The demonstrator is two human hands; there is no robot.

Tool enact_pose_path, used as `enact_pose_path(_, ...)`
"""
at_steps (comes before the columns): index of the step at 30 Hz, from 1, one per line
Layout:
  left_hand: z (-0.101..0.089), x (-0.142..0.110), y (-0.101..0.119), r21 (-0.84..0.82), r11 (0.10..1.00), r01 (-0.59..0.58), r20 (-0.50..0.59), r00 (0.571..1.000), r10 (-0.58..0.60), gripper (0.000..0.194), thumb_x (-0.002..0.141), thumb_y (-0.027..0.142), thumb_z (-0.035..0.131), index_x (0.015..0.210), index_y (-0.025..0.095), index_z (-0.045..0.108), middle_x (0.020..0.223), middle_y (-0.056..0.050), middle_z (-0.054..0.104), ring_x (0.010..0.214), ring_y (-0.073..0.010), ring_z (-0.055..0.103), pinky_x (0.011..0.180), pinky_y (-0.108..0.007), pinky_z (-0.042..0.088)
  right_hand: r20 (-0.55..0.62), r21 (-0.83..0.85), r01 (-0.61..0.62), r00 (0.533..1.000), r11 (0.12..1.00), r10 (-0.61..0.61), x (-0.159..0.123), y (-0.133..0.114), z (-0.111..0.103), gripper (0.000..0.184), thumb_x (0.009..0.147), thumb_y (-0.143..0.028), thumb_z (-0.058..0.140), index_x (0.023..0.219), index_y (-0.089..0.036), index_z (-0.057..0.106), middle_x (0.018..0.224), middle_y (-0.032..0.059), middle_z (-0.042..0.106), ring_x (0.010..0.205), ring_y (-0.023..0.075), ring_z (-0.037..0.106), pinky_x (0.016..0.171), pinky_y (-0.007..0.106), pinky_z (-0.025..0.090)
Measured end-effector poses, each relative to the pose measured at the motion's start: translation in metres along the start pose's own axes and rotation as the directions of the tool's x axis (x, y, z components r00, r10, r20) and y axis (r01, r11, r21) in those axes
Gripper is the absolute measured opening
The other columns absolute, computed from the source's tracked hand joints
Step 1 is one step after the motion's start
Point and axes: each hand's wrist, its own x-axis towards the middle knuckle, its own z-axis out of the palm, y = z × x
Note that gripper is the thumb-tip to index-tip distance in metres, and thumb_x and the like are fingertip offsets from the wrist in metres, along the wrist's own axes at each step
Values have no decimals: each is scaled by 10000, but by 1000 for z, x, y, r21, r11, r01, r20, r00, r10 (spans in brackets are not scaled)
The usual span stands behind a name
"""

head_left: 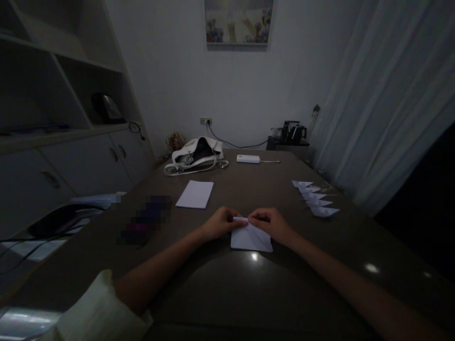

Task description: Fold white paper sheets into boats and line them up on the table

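A sheet of white paper (250, 240) with crease lines lies in front of me, its upper edge between my hands. My left hand (221, 222) grips the paper's upper left corner, thumb on top. At the upper right, my right hand (272, 223) pinches the same edge close to the middle, fingers bent together. The two hands nearly meet at the top of the sheet. A stack of white paper (195, 194) rests to the left, beyond my left hand. Several folded paper boats (323, 211) stand in a row on the right.
A white handbag (199, 152) sits at the table's far left, beside a white power bank (248, 159) with a short cable. A blurred dark object (145, 220) lies on the left. The brown table (256, 293) has a wall behind and a curtain to the right.
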Motion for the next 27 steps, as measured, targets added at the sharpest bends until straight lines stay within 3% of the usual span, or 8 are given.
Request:
enact_pose_path(9, -2, -1, 1, 46, 999, -8, 47, 999, 6, 436, 752, 521, 597, 819, 96, 665, 599, 6, 550, 508, -91, 441, 449, -200, 268, 18, -23, 12, 1000, 1000, -11, 1, 3, -1, 178, 784, -310, 595, 781, -152, 678, 747, 47, 690, 689, 153, 620, 630, 264, 462)
enact_pose_path(18, -6, -1, 6, 210, 976, -51, -23, 998, 57, 397, 822, 462, 525, 850, 101, 689, 592, 12, 523, 540, -96, 413, 468, -193, 268, 17, -31, 40, 999, 999, -40, 2, 7, -2, 174, 799, -304, 588, 828, -163, 686, 807, 52, 699, 749, 164, 632, 666, 276, 476)
enact_pose_path(27, -5, -5, 11, 541, 824, -166, -10, 979, 203, 258, 843, 339, 545, 874, 123, 685, 715, -31, 623, 628, -128, 513, 561, -210, 330, 19, -202, 107, 994, 974, -106, -1, 8, 2, 108, 814, -231, 588, 837, -176, 678, 811, 42, 691, 751, 156, 627, 697, 283, 470)
